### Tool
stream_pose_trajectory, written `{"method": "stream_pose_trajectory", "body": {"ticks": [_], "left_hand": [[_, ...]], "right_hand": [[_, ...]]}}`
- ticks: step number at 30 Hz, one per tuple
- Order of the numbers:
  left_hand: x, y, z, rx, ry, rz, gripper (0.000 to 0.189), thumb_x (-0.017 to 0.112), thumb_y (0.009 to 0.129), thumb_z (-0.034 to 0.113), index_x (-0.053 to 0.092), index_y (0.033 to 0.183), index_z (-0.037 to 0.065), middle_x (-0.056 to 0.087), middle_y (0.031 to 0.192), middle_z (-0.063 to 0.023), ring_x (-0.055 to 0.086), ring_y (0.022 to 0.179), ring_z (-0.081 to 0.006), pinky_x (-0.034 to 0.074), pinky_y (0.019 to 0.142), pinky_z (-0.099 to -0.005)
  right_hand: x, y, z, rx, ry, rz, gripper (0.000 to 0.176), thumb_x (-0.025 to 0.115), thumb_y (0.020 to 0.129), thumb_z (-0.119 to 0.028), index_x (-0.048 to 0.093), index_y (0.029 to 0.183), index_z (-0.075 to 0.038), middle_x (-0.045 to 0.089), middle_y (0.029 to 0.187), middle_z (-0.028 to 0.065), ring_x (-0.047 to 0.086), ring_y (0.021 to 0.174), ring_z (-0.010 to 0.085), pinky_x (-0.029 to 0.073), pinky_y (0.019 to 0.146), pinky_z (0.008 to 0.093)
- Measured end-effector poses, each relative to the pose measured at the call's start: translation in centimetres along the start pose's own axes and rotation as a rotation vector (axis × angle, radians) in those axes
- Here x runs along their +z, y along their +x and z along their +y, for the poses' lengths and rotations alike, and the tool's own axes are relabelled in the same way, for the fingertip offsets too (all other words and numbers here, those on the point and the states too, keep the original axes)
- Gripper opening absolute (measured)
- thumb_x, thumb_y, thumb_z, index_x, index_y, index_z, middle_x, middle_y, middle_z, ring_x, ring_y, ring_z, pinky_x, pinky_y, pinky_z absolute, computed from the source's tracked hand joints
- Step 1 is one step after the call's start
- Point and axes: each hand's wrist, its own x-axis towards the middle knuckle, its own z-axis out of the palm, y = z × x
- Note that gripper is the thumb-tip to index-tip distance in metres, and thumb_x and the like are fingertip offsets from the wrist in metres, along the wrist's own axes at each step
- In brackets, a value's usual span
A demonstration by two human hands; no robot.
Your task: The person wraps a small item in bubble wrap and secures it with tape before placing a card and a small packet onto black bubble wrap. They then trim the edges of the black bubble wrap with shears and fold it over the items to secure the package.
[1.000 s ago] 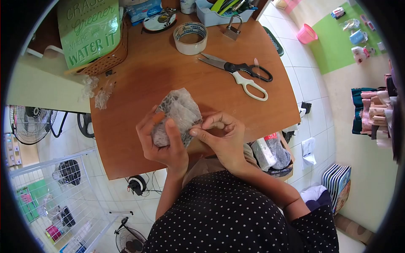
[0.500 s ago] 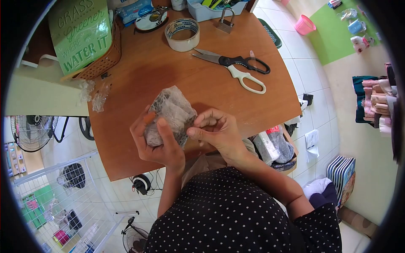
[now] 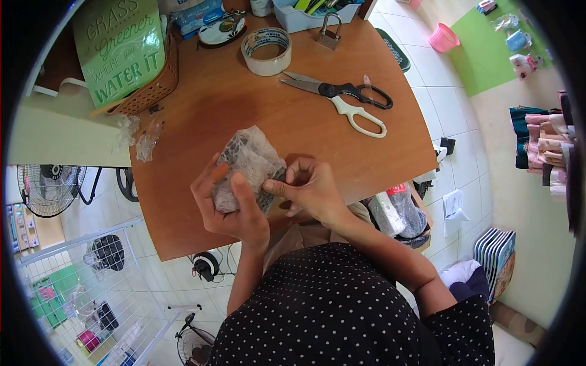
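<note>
A small package [image 3: 247, 160] wrapped in cloudy bubble wrap is held above the brown table, near its front edge. My left hand [image 3: 235, 204] is wrapped round its left and lower side, with an orange band on one finger. My right hand [image 3: 308, 190] pinches the package's right edge between thumb and fingers. Beyond it on the table lie scissors [image 3: 342, 97] with one black and one white handle, their blades slightly apart. A roll of tape [image 3: 267, 52] rests to the left of the scissors.
A padlock [image 3: 328, 38], a blue container [image 3: 314, 18] and a round dish [image 3: 221, 32] stand at the table's back. A woven basket [image 3: 149, 91] is at back left, beside crumpled clear plastic [image 3: 148, 141]. A box of wrapped items [image 3: 400, 213] sits below the right edge.
My right thumb has moved slightly left onto the package's edge. The view has shifted a little; the package stays in my left hand.
</note>
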Motion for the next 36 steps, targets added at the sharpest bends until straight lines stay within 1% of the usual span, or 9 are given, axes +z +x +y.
{"method": "stream_pose_trajectory", "body": {"ticks": [10,13,15,16,18,21,27,32,36], "left_hand": [[0.1,0.0,-0.1,0.03,0.006,0.007,0.02,0.06,0.083,0.01,0.055,0.096,-0.004,0.055,0.102,-0.0161,0.055,0.098,-0.0247,0.045,0.085,-0.0364],[0.0,0.0,-0.1,0.041,-0.005,0.017,0.02,0.059,0.084,0.011,0.055,0.097,-0.004,0.055,0.102,-0.0166,0.055,0.097,-0.0245,0.044,0.084,-0.0359],[0.0,0.1,-0.1,0.003,-0.023,0.029,0.021,0.06,0.084,0.012,0.056,0.097,-0.004,0.056,0.103,-0.0172,0.055,0.096,-0.0242,0.045,0.084,-0.0356],[0.0,0.1,-0.2,0.008,-0.021,0.033,0.021,0.06,0.084,0.012,0.056,0.097,-0.004,0.056,0.103,-0.0172,0.055,0.096,-0.0242,0.045,0.084,-0.0356],[0.1,0.1,-0.3,0.031,0.022,0.034,0.021,0.059,0.085,0.013,0.055,0.097,-0.004,0.057,0.102,-0.0173,0.056,0.095,-0.0234,0.045,0.084,-0.0351],[-0.2,0.5,-0.6,-0.038,0.028,0.066,0.023,0.058,0.087,0.015,0.054,0.098,-0.004,0.058,0.1,-0.0167,0.057,0.092,-0.023,0.046,0.083,-0.0348],[-0.7,1.3,-1.4,-0.06,0.101,0.024,0.026,0.055,0.089,0.019,0.053,0.1,-0.004,0.057,0.096,-0.0134,0.056,0.088,-0.02,0.048,0.078,-0.0325],[-0.3,1.0,-0.7,-0.212,-0.047,-0.043,0.026,0.054,0.089,0.021,0.052,0.101,-0.002,0.055,0.096,-0.0105,0.055,0.087,-0.0188,0.048,0.077,-0.0317],[0.9,0.5,0.3,-0.298,-0.127,-0.195,0.024,0.054,0.089,0.021,0.053,0.103,0.001,0.055,0.097,-0.0093,0.056,0.089,-0.0189,0.048,0.079,-0.0326]], "right_hand": [[-1.9,-0.1,-1.1,-0.047,-0.27,-0.081,0.03,0.074,0.075,-0.01,0.045,0.068,-0.003,0.053,0.051,0.0046,0.054,0.038,0.0114,0.041,0.035,0.0239],[-2.4,0.5,-2.7,-0.033,-0.411,-0.169,0.02,0.066,0.081,-0.005,0.047,0.077,-0.002,0.059,0.065,0.007,0.062,0.058,0.0119,0.049,0.048,0.0237],[-1.5,1.2,-3.3,-0.537,-0.205,0.198,0.013,0.062,0.082,-0.002,0.057,0.093,0.002,0.064,0.085,0.0111,0.066,0.08,0.0189,0.051,0.065,0.0282],[-0.9,1.5,-3.3,-0.541,-0.203,0.193,0.013,0.062,0.082,-0.002,0.057,0.093,0.002,0.064,0.085,0.0111,0.066,0.08,0.0189,0.051,0.065,0.0282],[0.6,2.0,-3.2,-0.968,-0.345,0.075,0.033,0.06,0.083,-0.003,0.055,0.115,0.0,0.062,0.107,0.0141,0.062,0.097,0.024,0.049,0.078,0.032],[1.1,2.8,-0.4,-0.746,-0.271,-0.153,0.044,0.06,0.084,-0.007,0.049,0.126,-0.001,0.057,0.119,0.0171,0.059,0.102,0.0287,0.046,0.084,0.034],[0.9,3.5,0.5,-0.777,-0.197,-0.164,0.046,0.057,0.087,-0.017,0.046,0.127,0.0,0.056,0.12,0.018,0.057,0.105,0.0312,0.044,0.088,0.0356],[0.4,2.6,-0.9,-0.447,0.182,-0.257,0.055,0.053,0.092,-0.031,0.037,0.133,0.002,0.055,0.118,0.0169,0.052,0.108,0.0204,0.041,0.09,0.0308],[-1.0,2.2,-0.4,-0.432,0.077,-0.231,0.055,0.054,0.092,-0.032,0.037,0.132,0.002,0.055,0.114,0.0123,0.051,0.104,0.0158,0.042,0.088,0.0291]]}}
